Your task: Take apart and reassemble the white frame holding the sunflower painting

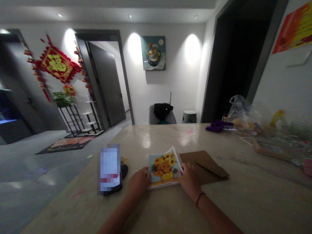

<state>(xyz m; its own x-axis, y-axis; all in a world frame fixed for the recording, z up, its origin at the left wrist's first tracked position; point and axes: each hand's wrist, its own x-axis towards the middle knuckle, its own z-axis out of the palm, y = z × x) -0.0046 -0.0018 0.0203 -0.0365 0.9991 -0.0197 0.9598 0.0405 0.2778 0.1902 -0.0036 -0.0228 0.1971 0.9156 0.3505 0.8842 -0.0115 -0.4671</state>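
Step in hand: both hands are at the sunflower print (164, 169), which lies flat on the desk (170, 138), near the middle, w/ its far right corner curling up off the surface. The white-edged sheet shows yellow blooms in a vase on a pale blue ground.

L grip (138, 183) sits on the print's left edge, R grip (188, 180) on its right edge, both low over the desk & only part open, fingers curved. Neither clearly lifts the sheet. Both touch it, but the fingertips are mostly hidden, so can't tell if it's a real pinch or just a light hold. Thin dark cord (200, 199) on R wrist.

Just right of the print, partly under R grip's side, lies a brown kraft envelope (207, 165), flap folded. Left of L grip is a phone (109, 170), screen blurred out, on a small dark pad (124, 170). Far right on the desk: purple cloth (218, 126), clear plastic bag (241, 113), wooden frame (268, 149).
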